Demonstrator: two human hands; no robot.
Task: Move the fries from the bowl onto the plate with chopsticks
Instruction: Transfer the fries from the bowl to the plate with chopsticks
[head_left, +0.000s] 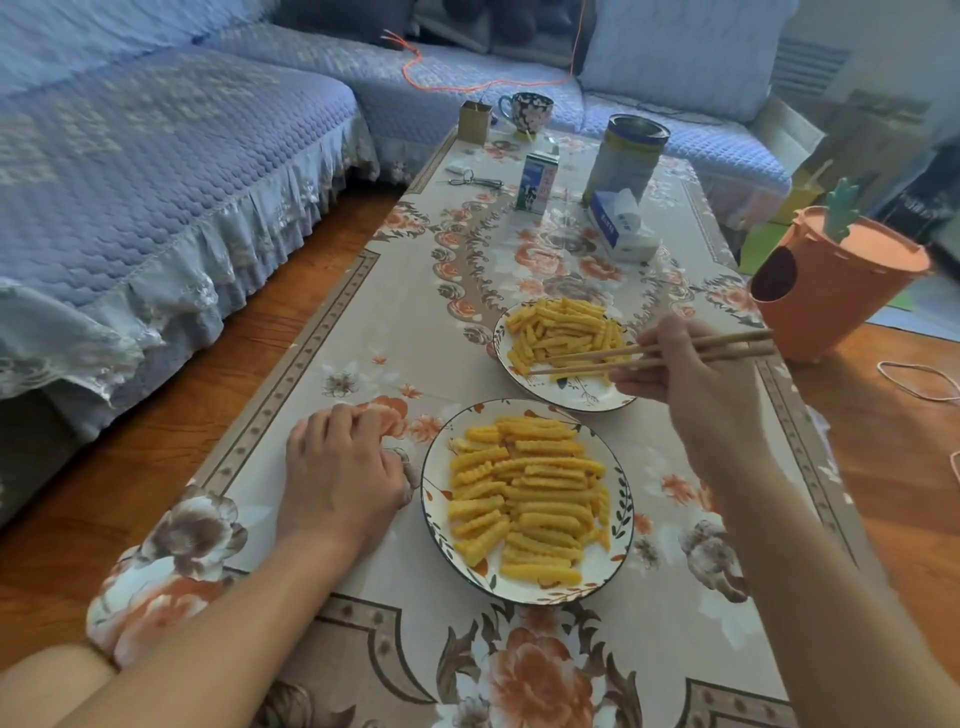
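Right hand (691, 374) pinching the chopsticks (649, 353), fingers curled round them abt mid-shaft, tips reaching over the far dish at 12 o'clock, the bowl (506, 376) I reckon, w/ fries (561, 330) heaped in it. Tips slightly apart, low over the pile's near edge; can't tell if a fry's caught btwn them yet. Left hand (340, 467) lies on the tablecloth (363, 322) at 9 o'clock of the near plate (431, 499), fingers loosely bent, holding nothing, just beside the rim.

How I'd do it: pick one fry lying free on top, come at it across its length, squeeze near its middle so it doesn't swing, lift straight up, carry toward 6 o'clock and drop onto the plate, already well covered w/ fries (524, 499). Crinkle ridges prob help grip.

Hard to see: which dish is deeper, wide lens flattens both. Chopstick tips blend into yellow fries. My palm hides the bowl's rim at 3 o'clock. Far table stuff is soft, labels unreadable
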